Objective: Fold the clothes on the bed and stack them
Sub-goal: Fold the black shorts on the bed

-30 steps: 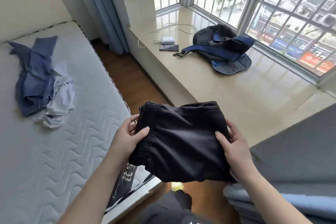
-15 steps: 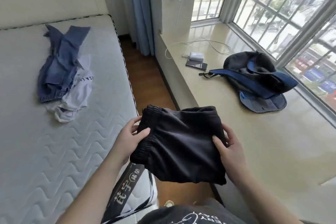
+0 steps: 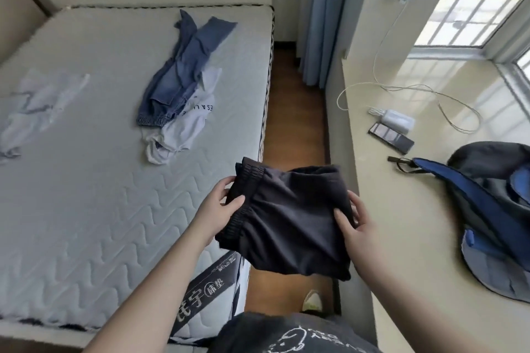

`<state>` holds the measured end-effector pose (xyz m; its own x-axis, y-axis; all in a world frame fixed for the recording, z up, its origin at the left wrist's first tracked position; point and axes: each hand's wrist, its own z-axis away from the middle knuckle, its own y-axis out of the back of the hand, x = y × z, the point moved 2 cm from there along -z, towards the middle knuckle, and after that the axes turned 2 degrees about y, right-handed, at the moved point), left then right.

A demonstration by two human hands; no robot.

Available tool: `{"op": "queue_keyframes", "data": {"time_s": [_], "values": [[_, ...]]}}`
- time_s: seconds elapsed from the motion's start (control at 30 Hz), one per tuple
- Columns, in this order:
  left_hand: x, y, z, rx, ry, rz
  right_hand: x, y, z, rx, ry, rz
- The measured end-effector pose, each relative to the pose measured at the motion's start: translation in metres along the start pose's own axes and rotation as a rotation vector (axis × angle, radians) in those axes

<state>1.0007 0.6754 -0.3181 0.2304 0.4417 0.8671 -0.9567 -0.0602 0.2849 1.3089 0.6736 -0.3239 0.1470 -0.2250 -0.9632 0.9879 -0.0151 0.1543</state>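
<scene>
Folded black shorts (image 3: 286, 218), held off the bed's (image 3: 86, 195) right edge.
Left hand (image 3: 218, 209) pinches waistband; right hand (image 3: 354, 226) grips opposite side; jeans (image 3: 177, 77) on mattress.

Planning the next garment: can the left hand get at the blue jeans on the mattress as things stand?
Probably not yet: the left hand and right hand both grip the folded black shorts. The bare mattress towards the blue jeans looks unobstructed.

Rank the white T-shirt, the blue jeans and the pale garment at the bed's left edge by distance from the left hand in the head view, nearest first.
From the left hand:
1. White T-shirt, ahead on the mattress.
2. Blue jeans, partly over the T-shirt, farther back.
3. Pale garment, far left.
</scene>
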Motion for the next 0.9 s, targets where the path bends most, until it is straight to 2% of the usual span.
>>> {"op": "queue_keyframes", "data": {"time_s": [0.23,0.43,0.63,0.9], "values": [[-0.005,0.035,-0.037,0.196,0.054,0.008,-0.013,-0.043,-0.077,-0.200,0.007,0.073],[-0.024,0.079,-0.087,0.275,0.079,0.051,-0.020,-0.115,-0.140,-0.337,0.001,0.102],[-0.052,0.133,-0.151,0.295,0.117,0.029,-0.014,-0.185,-0.193,-0.395,-0.050,0.162],[-0.111,0.175,-0.233,0.268,0.171,-0.123,0.040,-0.263,-0.246,-0.446,-0.219,0.210]]}}
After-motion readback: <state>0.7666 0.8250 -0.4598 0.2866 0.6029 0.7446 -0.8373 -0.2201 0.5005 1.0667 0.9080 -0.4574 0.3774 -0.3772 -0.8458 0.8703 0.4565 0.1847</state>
